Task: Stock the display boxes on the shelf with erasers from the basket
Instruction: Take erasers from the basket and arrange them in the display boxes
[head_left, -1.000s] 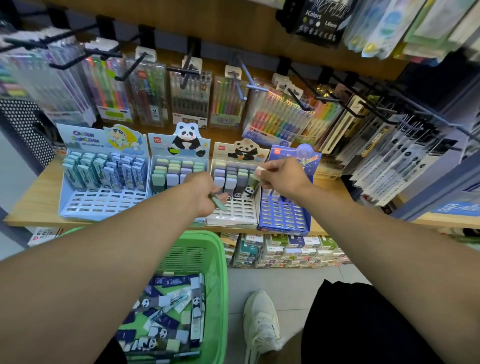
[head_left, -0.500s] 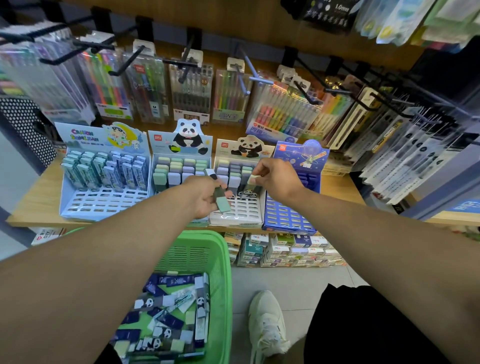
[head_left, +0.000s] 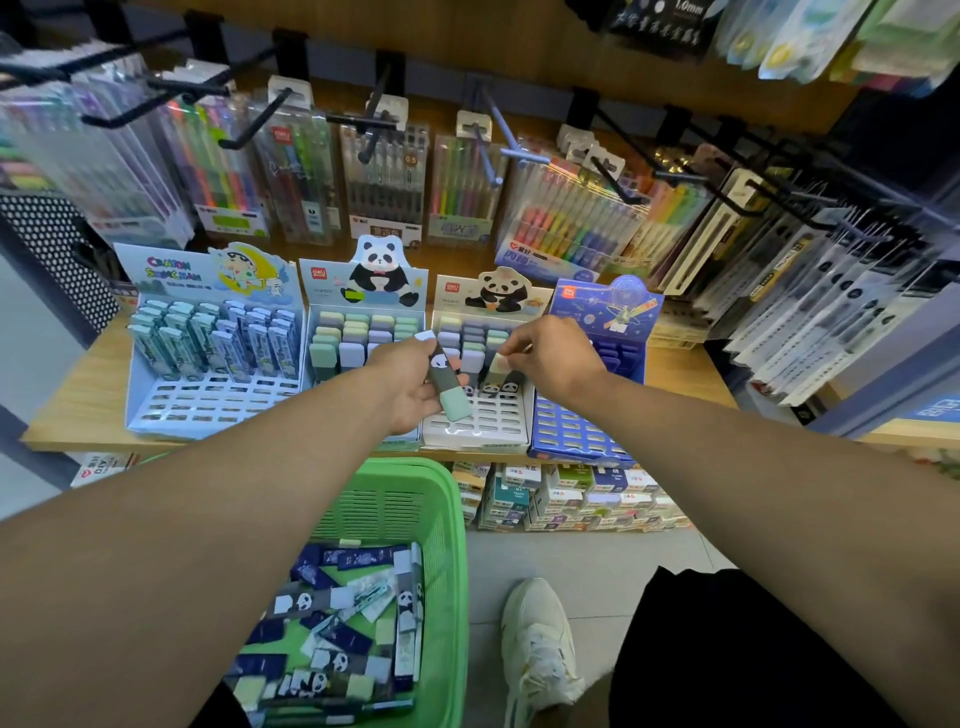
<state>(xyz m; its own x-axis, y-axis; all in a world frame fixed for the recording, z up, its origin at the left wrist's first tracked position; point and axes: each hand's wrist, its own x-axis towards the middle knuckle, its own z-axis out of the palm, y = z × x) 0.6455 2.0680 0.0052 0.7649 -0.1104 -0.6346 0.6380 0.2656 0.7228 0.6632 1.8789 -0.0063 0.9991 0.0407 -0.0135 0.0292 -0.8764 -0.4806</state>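
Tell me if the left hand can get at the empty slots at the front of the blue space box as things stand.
Probably not easily. The left hand already holds a panda eraser, and the right hand and its forearm lie between it and the blue box. The right hand is nearer.

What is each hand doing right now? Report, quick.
Left hand: closed, holding a panda eraser.
Right hand: closed, pinching a pale green eraser over the panda display box.
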